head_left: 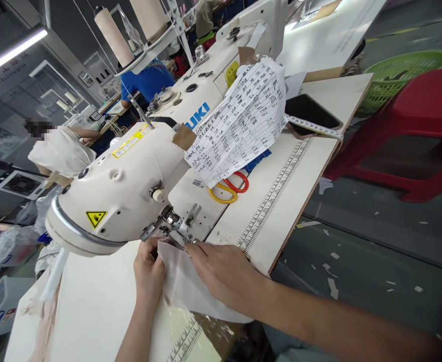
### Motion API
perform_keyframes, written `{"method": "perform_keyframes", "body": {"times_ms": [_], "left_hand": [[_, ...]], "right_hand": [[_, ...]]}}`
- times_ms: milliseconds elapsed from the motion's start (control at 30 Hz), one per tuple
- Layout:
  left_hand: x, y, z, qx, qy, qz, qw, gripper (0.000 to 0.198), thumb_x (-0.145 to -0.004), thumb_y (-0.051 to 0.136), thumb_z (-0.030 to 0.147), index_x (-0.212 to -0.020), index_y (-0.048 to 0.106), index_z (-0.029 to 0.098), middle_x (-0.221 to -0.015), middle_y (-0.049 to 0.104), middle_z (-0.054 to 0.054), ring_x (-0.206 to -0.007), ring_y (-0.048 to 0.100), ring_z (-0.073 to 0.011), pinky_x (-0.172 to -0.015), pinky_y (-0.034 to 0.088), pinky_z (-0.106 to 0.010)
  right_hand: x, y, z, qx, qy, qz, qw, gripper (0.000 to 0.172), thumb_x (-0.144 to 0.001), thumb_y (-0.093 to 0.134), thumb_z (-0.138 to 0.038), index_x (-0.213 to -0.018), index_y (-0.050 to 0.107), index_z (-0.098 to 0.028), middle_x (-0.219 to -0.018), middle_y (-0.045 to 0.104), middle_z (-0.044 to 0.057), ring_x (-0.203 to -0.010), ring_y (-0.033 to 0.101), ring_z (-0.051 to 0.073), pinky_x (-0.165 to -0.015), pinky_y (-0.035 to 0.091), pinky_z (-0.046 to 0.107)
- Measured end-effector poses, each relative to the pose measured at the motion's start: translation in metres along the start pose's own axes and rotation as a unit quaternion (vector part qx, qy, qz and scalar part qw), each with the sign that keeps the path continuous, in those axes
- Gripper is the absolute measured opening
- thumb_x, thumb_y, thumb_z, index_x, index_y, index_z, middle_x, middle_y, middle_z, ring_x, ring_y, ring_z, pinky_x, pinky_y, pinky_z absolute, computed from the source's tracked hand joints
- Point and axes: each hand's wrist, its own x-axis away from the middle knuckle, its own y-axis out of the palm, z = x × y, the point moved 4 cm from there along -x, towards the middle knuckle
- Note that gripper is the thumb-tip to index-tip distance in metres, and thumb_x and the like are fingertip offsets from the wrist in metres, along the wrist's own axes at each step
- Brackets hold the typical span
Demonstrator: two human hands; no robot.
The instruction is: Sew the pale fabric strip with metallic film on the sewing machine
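Observation:
A piece of white fabric (183,279) lies between my hands, its upper edge close to the presser foot area of a white sewing machine (130,186). My left hand (149,271) has its fingers curled on the fabric's left edge, just below the needle mechanism (172,226). The fingertips of my right hand (221,266) are pressed together at the fabric's upper right edge, beside the metal parts. The fabric's lower part hangs toward my lap. Exactly where the needle meets the cloth is hidden.
Scissors (228,188) with red and yellow handles lie under a handwritten paper sheet (243,120). A phone (313,113) and measuring tape (315,126) are behind. A printed ruler (277,193) runs along the table. A red stool (413,125) and green basket (409,75) stand right. Other people sit beyond.

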Motion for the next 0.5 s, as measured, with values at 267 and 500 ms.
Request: {"method": "perform_keyframes", "body": {"times_ms": [267,500], "left_hand": [[0.002,-0.001,0.004,-0.095,0.191,0.044,0.976,0.014,-0.078,0.052,0.017,-0.082,0.064,0.023,-0.087,0.067,-0.002,-0.084,0.061,-0.0185,-0.073,0.05,-0.031],[0.007,0.004,0.016,-0.167,0.367,0.014,0.915,0.03,-0.08,0.044,0.002,-0.098,0.059,0.021,-0.093,0.064,-0.006,-0.088,0.058,-0.0195,-0.078,0.05,-0.036]], "right_hand": [[-0.003,-0.003,-0.003,0.028,0.005,-0.007,1.0,0.02,-0.09,0.053,-0.006,-0.107,0.051,-0.014,-0.086,0.062,0.005,-0.07,0.064,0.022,-0.05,0.044,0.03],[-0.001,0.001,-0.009,0.051,0.006,-0.02,0.998,0.04,-0.083,0.054,-0.001,-0.122,0.05,-0.007,-0.098,0.064,0.013,-0.078,0.065,0.026,-0.057,0.05,0.034]]}}
